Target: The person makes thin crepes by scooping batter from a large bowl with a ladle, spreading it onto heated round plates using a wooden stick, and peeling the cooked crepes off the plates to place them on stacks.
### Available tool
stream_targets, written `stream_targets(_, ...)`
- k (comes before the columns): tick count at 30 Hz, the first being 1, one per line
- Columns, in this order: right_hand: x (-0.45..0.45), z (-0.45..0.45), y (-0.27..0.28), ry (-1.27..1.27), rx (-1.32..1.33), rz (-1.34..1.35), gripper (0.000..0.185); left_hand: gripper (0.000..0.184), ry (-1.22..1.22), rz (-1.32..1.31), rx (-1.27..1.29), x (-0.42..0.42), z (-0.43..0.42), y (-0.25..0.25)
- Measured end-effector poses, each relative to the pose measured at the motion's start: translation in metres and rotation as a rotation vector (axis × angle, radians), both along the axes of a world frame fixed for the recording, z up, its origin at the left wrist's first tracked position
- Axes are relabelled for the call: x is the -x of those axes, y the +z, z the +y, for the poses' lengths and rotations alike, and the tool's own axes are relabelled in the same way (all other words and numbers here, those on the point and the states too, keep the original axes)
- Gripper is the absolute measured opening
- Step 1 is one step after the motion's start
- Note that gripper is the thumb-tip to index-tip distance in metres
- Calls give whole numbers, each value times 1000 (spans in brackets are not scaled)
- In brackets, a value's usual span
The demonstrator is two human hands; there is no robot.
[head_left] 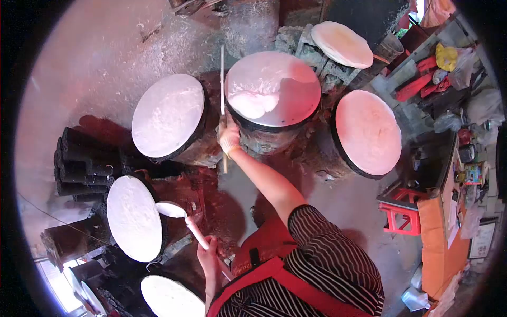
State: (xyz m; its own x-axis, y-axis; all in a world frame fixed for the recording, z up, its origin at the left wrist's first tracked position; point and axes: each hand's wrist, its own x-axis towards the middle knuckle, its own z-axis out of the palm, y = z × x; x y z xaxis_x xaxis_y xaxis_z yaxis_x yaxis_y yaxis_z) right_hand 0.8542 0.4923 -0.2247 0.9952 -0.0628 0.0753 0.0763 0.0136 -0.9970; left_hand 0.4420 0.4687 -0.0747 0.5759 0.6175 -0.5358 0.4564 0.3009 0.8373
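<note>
My right hand (pixel 229 136), in what looks like a pale glove, is closed around a long thin flat stick (pixel 222 79). The stick runs along the left edge of the middle griddle (pixel 301 108), where white batter (pixel 256 103) covers part of the top and a grey patch shows on the right. Lower left, my left hand (pixel 209 254) grips the handle of a ladle (pixel 196 232). Its bowl, white with batter, is beside the right rim of the left griddle (pixel 134 219), which carries a white round sheet.
More round griddles with pale sheets stand upper left (pixel 168 116), right (pixel 368 132) and bottom (pixel 171 298). A pile of round flatbreads (pixel 342 44) sits at the back. Black cylinders (pixel 84 164) are stacked at left. A red stool (pixel 400 217) and cluttered table (pixel 446 185) are at right.
</note>
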Motion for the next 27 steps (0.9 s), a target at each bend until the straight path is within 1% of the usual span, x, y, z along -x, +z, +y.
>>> stream_targets(1,-7,11,-27,-115,63,-77,40,15,30,-12,39,8,1,-5)
stream_targets(2,2,7,-6,-231,128,-154,38,11,60,-23,79,10,-2,0)
stream_targets(3,23,-13,13,-431,361,-398,39,10,72,-7,119,10,-4,7)
stream_targets(4,29,-21,-34,-88,99,70,43,10,72,-9,128,10,-3,8)
stream_targets(6,79,-71,24,-103,216,115,47,11,36,25,139,10,1,6)
stream_targets(8,70,-101,-88,-14,125,369,46,12,31,15,107,2,2,-1)
stream_targets(9,90,-129,-30,4,30,339,44,13,19,-5,114,-3,2,0)
stream_targets(10,113,-158,42,24,-65,310,42,14,7,-23,119,-4,2,-1)
stream_targets(11,110,-182,51,48,-69,411,43,16,-33,-21,141,-3,5,-8)
stream_targets(12,105,-201,57,73,-74,512,43,16,-33,-23,142,-6,1,-4)
stream_targets(13,104,-214,62,68,-139,398,42,17,-6,-18,150,-12,-2,2)
stream_targets(14,97,-224,87,72,-193,501,43,19,19,-14,156,-16,-5,7)
stream_targets(15,86,-222,99,24,-233,491,39,18,3,-43,169,-17,-7,4)
stream_targets(16,77,-219,106,-25,-273,482,36,18,2,-45,167,-20,-12,4)
stream_targets(17,65,-208,92,-34,-413,470,37,18,0,-38,170,-25,-18,5)
stream_targets(18,62,-196,96,-45,-555,455,38,18,-2,-31,172,-31,-24,8)
stream_targets(19,70,-199,98,180,-644,582,42,18,-6,-32,169,-40,-32,12)
stream_targets(20,60,-194,33,343,-699,764,36,17,-10,-58,192,-48,-41,20)
stream_targets(22,94,-218,57,364,-249,657,20,17,-18,-79,211,-59,-53,23)
stream_targets(24,92,-279,41,355,-222,618,15,22,2,-155,183,-70,-62,13)
stream_targets(26,78,-329,49,295,-336,616,15,22,-27,-147,174,-77,-71,12)
stream_targets(27,54,-353,50,339,-596,903,16,21,-33,-137,208,-84,-79,17)
